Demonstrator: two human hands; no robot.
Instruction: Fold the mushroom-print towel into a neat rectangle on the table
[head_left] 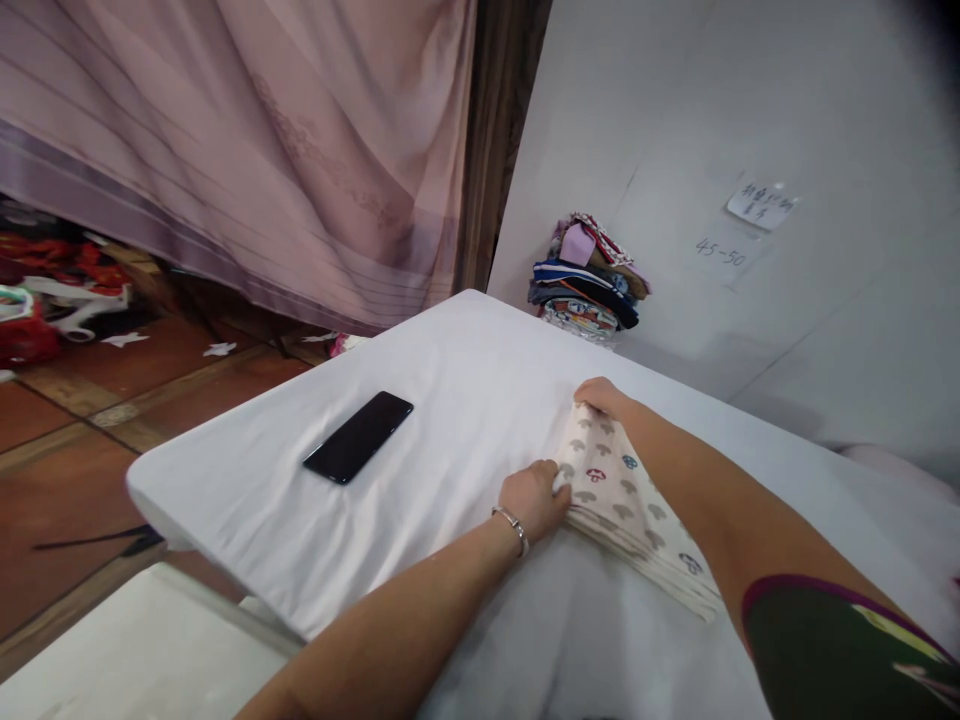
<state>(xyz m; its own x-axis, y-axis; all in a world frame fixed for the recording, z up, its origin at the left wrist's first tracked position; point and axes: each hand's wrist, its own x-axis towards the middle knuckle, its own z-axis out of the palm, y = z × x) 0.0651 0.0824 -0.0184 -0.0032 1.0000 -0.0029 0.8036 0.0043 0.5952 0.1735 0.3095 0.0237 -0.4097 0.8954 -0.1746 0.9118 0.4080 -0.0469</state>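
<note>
A folded cream cloth (611,490) printed with grey, red and blue mushrooms lies in several layers on the white-covered table (480,380). My left hand (534,498), with a silver bracelet at the wrist, has its fingers closed on the cloth's near left corner. At the far corner, my right hand (600,393) grips the cloth's edge, its fingertips partly hidden. The right forearm passes over the cloth's right side and covers part of it.
A black smartphone (360,437) lies on the table to the left. Folded clothes (589,275) are stacked by the wall beyond the far edge. A pink curtain (300,130) hangs behind. A white surface (142,650) stands at the lower left, above a tiled floor.
</note>
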